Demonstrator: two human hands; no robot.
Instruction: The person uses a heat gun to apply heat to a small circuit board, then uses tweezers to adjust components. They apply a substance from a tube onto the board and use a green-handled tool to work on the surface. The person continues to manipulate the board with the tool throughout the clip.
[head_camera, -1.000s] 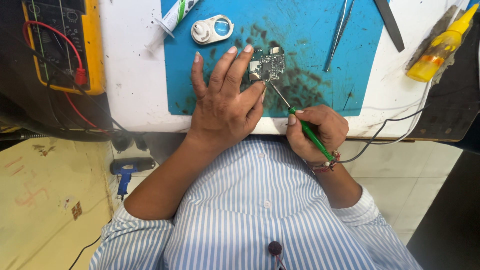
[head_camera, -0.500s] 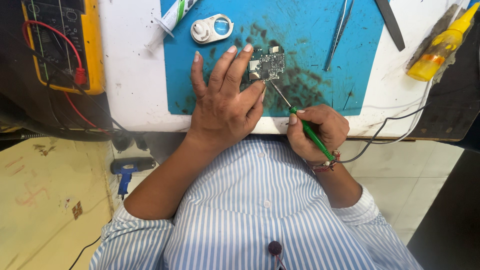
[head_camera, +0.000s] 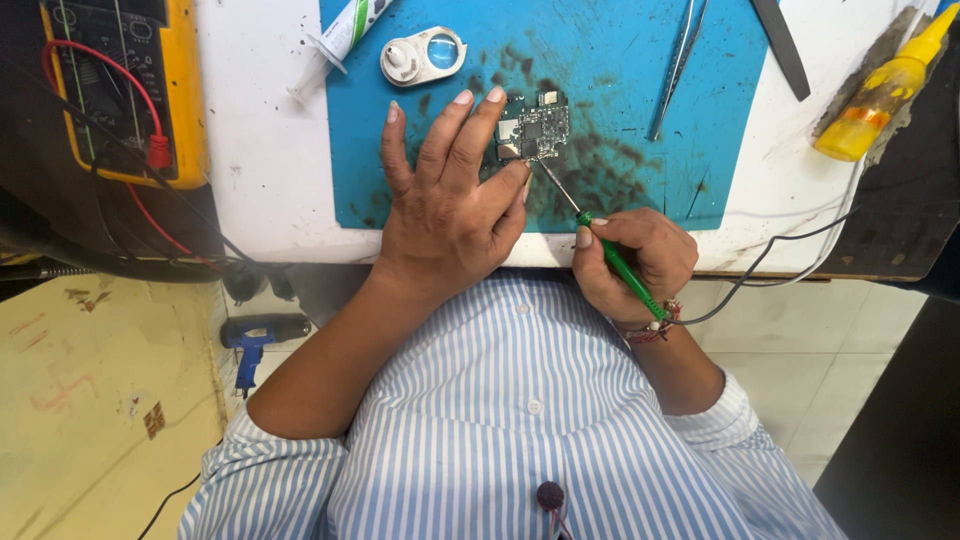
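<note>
A small circuit board (head_camera: 535, 128) lies on the stained blue work mat (head_camera: 620, 90). My left hand (head_camera: 450, 205) rests flat on the mat, fingers spread, with its fingertips and thumb against the board's left and lower edges. My right hand (head_camera: 635, 262) sits at the table's near edge and grips a thin green-handled probe (head_camera: 610, 255). The probe's metal tip reaches up-left and touches the board's lower edge.
A yellow multimeter (head_camera: 125, 85) with red leads sits at the far left. A syringe tube (head_camera: 340, 40) and white magnifier (head_camera: 423, 55) lie above my left hand. Tweezers (head_camera: 678, 65), a dark blade (head_camera: 782, 50) and a yellow squeeze bottle (head_camera: 880, 90) lie right. A blue tool (head_camera: 262, 335) rests below the table.
</note>
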